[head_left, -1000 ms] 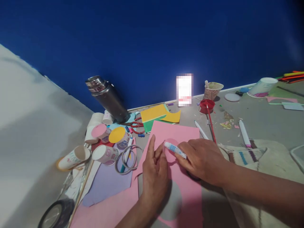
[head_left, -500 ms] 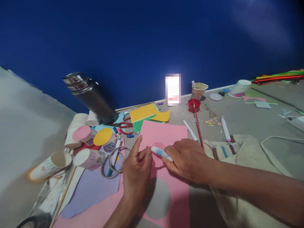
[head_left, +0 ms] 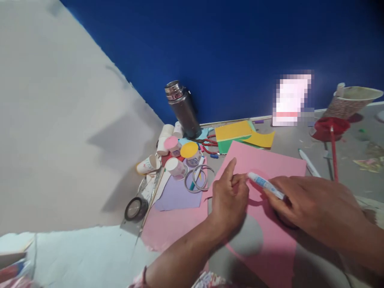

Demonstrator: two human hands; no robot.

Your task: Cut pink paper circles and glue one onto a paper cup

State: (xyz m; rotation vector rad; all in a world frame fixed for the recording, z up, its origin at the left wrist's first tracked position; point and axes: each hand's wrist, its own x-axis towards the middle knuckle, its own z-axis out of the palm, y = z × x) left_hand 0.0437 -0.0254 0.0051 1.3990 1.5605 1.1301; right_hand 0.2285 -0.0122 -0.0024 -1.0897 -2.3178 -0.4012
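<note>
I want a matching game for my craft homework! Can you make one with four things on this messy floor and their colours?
Things:
1. flask
2. big paper sheet under the hands
3. scissors handles
4. round lid on a cup

Colours:
A. yellow
B. pink
C. silver-grey
D. red

Pairs: 1-C, 2-B, 3-D, 4-A

Glue tube [head_left: 265, 185] print seemingly unreadable
</note>
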